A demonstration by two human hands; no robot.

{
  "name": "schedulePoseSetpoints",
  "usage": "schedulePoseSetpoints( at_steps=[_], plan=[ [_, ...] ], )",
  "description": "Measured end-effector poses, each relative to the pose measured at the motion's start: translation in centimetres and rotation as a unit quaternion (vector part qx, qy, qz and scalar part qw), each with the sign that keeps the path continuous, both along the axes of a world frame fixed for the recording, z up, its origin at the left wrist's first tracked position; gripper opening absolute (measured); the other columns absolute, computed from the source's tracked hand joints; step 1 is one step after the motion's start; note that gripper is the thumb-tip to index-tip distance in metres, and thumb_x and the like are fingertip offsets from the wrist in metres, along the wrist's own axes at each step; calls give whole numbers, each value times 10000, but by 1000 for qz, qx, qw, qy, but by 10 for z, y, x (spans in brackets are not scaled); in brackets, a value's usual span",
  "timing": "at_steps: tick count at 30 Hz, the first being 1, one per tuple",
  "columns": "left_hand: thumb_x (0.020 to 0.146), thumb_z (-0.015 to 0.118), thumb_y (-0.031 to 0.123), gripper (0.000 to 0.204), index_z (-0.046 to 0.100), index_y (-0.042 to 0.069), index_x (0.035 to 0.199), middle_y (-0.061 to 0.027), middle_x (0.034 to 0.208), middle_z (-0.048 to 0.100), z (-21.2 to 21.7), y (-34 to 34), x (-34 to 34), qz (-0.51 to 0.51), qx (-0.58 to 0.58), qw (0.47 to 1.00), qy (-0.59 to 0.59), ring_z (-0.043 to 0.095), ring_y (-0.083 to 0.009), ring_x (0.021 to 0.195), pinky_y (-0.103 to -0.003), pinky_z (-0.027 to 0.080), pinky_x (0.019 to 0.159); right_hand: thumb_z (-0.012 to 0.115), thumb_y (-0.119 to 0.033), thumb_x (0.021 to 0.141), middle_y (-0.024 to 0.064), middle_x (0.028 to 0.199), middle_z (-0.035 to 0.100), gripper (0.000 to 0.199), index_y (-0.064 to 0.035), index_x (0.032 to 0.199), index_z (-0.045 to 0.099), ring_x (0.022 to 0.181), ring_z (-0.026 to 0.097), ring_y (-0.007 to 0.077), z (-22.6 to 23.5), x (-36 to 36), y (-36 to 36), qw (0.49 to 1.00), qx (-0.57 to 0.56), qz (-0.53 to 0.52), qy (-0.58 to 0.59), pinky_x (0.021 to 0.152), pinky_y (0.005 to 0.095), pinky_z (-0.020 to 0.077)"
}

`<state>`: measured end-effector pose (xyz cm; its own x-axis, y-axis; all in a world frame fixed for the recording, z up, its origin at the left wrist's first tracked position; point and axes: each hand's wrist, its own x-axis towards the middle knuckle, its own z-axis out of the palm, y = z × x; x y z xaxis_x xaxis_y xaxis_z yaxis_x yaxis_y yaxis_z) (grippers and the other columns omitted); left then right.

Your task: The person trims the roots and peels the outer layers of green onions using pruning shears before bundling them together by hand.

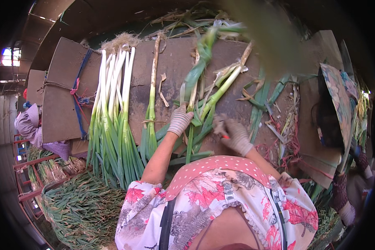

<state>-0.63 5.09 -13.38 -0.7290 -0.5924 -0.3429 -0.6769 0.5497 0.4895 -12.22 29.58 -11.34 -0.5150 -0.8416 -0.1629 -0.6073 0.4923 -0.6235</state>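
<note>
Brown cardboard worktop (162, 79) carried a cleaned leek bundle (112, 108). Left hand (180, 120) clasped the untrimmed leek (204, 79); right hand (235, 135) pinched a red tool (225, 136). Long floppy leaves could slip sideways, snagging loose peelings (162, 89).

Cleaned scallion bundle (112, 108) left on board; scallion heap (81, 208) below; red ties (289, 143) right.

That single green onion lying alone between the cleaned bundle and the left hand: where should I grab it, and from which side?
Probably the pale stalk of the single green onion, from above. It is firm and lies bare on the brown board, with clear gaps towards the cleaned bundle and the left hand. Its leaves are tied low and look floppy; the root end is thin.
</note>
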Motion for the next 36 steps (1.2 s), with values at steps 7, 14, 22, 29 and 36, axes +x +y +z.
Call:
schedulePoseSetpoints(
  at_steps=[7, 14, 22, 29, 36],
  plan=[
    [959, 604, 287, 271, 633, 52, 1091, -107, 897, 658, 135, -111, -63, 125, 442, 748, 479, 642, -224, 838, -360, 541, 758, 727, -293, 697, 195, 1086, 637, 850, -72, 1441, 381, 958, 626, 377, -17, -6, 9, 999, 30, -31, 30, 833, 489, 491],
    [777, 733, 372, 621, 545, 31, 1261, -247, 1167, 625, 17, -109, 112, 155, -174, 972, -30, 580, -388, 1155, -446, 455, 988, 721, -200, 688, 190, 1034, 625, 866, -94, 1470, 363, 909, 623, 359, -24, 17, 30, 995, -46, -62, 62, 821, 461, 489],
    [679, 760, 223, 569, 575, -8, 1164, -212, 973, 683, 56, -52, 64, 134, -2, 983, 124, 672, -326, 924, -409, 523, 839, 703, -298, 723, 206, 1086, 627, 841, -46, 1450, 364, 943, 640, 356, 1, 28, 4, 995, -74, -24, 61, 831, 469, 488],
    [687, 752, 143, 727, 452, 78, 1346, -242, 1124, 641, 8, 29, 7, 16, 87, 983, 160, 632, -359, 1052, -409, 481, 948, 685, -296, 723, 217, 1120, 630, 809, -34, 1427, 384, 993, 627, 381, 3, 42, 8, 1000, 9, -12, 13, 864, 467, 485],
    [694, 751, 140, 733, 458, 126, 1366, -198, 1184, 644, 2, 33, -7, -15, 99, 975, 199, 627, -364, 1066, -410, 481, 945, 701, -296, 719, 200, 1094, 642, 839, -83, 1454, 359, 960, 637, 390, 10, 51, 17, 991, 132, 6, -8, 841, 461, 499]
  ],
)
